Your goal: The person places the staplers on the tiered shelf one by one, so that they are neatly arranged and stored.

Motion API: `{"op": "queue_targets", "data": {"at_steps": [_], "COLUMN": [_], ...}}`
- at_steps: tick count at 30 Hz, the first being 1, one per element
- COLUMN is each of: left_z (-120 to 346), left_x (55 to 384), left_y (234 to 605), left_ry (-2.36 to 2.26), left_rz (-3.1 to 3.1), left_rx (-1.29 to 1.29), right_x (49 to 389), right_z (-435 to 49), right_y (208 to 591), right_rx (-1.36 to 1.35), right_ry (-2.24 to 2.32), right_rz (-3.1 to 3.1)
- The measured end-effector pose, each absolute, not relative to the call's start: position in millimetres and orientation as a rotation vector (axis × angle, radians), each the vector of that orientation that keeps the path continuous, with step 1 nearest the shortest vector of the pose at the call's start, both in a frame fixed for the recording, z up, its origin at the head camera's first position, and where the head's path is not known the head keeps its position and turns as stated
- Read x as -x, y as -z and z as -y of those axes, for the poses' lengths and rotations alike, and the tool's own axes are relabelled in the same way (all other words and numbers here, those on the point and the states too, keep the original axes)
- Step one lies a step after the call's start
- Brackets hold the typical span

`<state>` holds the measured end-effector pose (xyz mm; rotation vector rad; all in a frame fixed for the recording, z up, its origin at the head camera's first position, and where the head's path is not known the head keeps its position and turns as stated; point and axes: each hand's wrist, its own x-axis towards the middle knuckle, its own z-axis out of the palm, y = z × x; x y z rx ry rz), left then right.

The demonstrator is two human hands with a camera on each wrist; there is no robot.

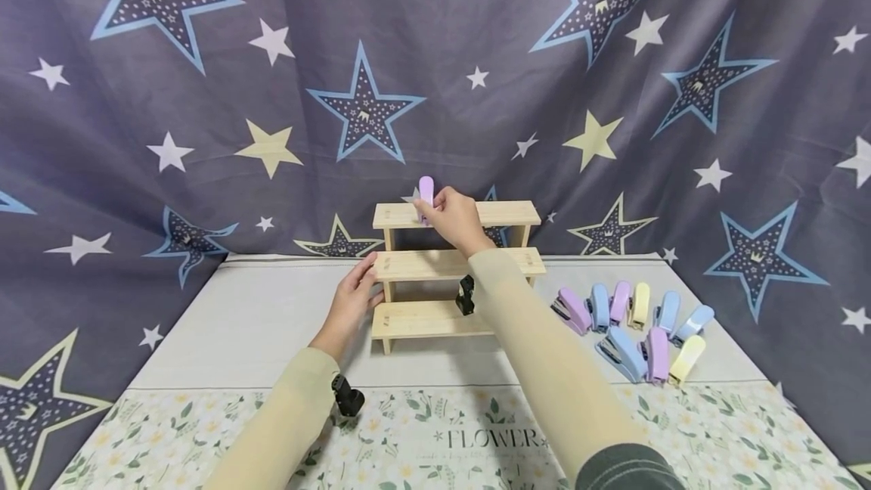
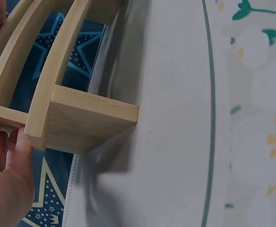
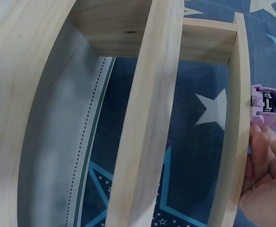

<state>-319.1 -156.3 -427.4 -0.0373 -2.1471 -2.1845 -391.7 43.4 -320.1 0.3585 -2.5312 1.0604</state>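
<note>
One black wrist cam (image 1: 348, 397) sits far L on a pale sleeve (image 1: 282, 418), btwn 7 & 8 o'clock from the 3-tier wooden stand (image 1: 422, 267). Next, L hand (image 1: 350, 302) at the stand's 9 o'clock: nearly closed, fingers & thumb holding the L end of the mid shelf, approx.; exact fingertip contact partly hidden in L wrist view. Then the stand itself, mid-table, steps rising toward 12.

Purple stapler (image 1: 426, 195) is upright at the stand's 11 o'clock, over the L part of the top shelf (image 1: 506, 213), base at the board; can't tell if its weight rests there. R hand (image 1: 454, 216), at the stapler's 4 o'clock, has it pinched btwn thumb & fingers, so closed to abt the stapler's width.

Far R, btwn 3 & 4 o'clock from the stand: 9 more staplers (image 1: 622, 354) in two loose rows, i.e. 4 blue, 3 purple, 2 yellow. Star-print curtain (image 1: 442, 13) behind, at 12; floral cloth (image 1: 381, 429) w/ "FLOWER" lettering at 6.
</note>
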Motion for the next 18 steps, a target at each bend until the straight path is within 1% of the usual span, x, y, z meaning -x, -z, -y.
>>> {"op": "queue_targets", "data": {"at_steps": [18], "left_z": [156.8], "left_x": [321.3], "left_y": [429.2], "left_ry": [2.211], "left_rz": [2.130], "left_rx": [0.053], "right_x": [390.6], "right_z": [-39.3], "right_y": [315.6], "right_rx": [-0.278], "right_ry": [-1.042], "right_rz": [2.617]}}
